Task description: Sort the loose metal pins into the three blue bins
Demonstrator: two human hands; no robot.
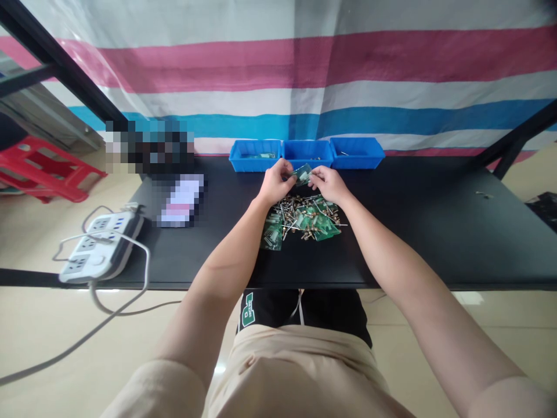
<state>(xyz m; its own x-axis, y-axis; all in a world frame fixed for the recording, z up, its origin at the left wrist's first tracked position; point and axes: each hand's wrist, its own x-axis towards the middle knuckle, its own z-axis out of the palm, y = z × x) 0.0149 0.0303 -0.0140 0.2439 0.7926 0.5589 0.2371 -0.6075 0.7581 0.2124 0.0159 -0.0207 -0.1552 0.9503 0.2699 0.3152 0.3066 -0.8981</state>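
Note:
My left hand (278,181) and my right hand (328,182) pinch a small clear-green plastic packet (301,174) from its two sides, just in front of the blue bins. Its contents are too small to make out. Below my hands lies a heap of small brass-and-silver metal parts (289,210), with thin shafts, mixed with green packets (324,226). Another green packet (273,233) with pale pieces inside rests at the heap's left edge, under my left forearm.
Three blue bins stand along the back: the left bin (235,159) holds greenish packets, the middle bin (300,161) and right bin (361,162) a few small bits. At left are a blurred-out phone (183,200) and a white power strip (102,247) with cables. A red stool (47,168) stands beyond.

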